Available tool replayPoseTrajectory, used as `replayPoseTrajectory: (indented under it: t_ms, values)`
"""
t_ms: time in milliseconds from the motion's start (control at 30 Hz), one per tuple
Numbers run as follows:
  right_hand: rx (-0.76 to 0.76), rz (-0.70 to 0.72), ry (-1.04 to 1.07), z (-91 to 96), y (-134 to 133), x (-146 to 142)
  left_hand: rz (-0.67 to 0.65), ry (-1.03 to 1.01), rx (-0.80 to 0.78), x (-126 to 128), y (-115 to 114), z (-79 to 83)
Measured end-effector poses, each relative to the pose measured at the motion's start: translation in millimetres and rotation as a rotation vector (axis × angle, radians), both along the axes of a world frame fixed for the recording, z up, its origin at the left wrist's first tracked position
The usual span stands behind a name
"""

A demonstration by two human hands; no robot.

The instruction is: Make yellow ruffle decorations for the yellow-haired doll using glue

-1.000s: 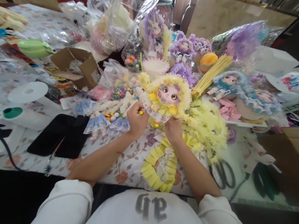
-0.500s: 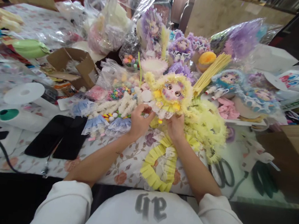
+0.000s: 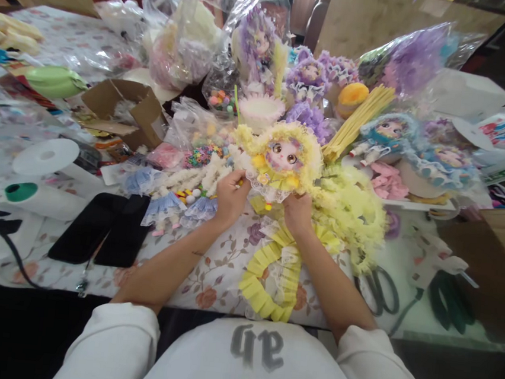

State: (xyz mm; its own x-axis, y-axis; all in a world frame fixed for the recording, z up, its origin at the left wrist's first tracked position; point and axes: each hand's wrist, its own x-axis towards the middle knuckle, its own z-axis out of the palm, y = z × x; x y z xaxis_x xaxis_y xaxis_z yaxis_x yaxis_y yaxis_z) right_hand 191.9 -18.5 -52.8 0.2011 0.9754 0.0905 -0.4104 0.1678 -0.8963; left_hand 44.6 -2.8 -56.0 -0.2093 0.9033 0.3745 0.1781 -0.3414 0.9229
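Note:
A yellow doll (image 3: 283, 160) with fluffy yellow hair, big brown eyes and a lace collar stands upright at the middle of the table, facing me. My left hand (image 3: 229, 198) is closed on its lower left side, fingers pinched at the lace. My right hand (image 3: 297, 213) grips the doll's lower right part from below. Under my wrists lies a ring of pleated yellow ribbon with white lace (image 3: 271, 275). A heap of yellow frilly trim (image 3: 352, 217) lies just right of the doll.
Purple and blue dolls (image 3: 310, 79) in plastic bags crowd the far side. A bundle of yellow sticks (image 3: 357, 122), an open cardboard box (image 3: 126, 112), two black phones (image 3: 103, 229), tape rolls (image 3: 45, 154) and scissors (image 3: 379, 291) lie around on the floral tablecloth (image 3: 208, 280).
The doll tilted right half a second ago and now stands upright again, slightly left. Both hands stayed on its lower part with small finger shifts.

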Motion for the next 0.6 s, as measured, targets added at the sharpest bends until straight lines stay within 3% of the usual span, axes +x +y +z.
replayPoseTrajectory:
  t_ms: [167,333,533,600]
  values:
    - [0.042,-0.014,0.017,-1.2,3,2,-0.091,-0.234,-0.162,6,2,-1.2]
    - [0.048,-0.109,0.027,-4.8,12,7,-0.328,-0.343,-0.302,12,4,-4.5]
    - [0.035,-0.213,0.022,-7.0,16,14,-0.636,-0.505,-0.712,15,-7,-5.9]
    - [0.028,-0.207,0.022,-7.0,16,14,-0.656,-0.580,-0.738,21,-16,-4.7]
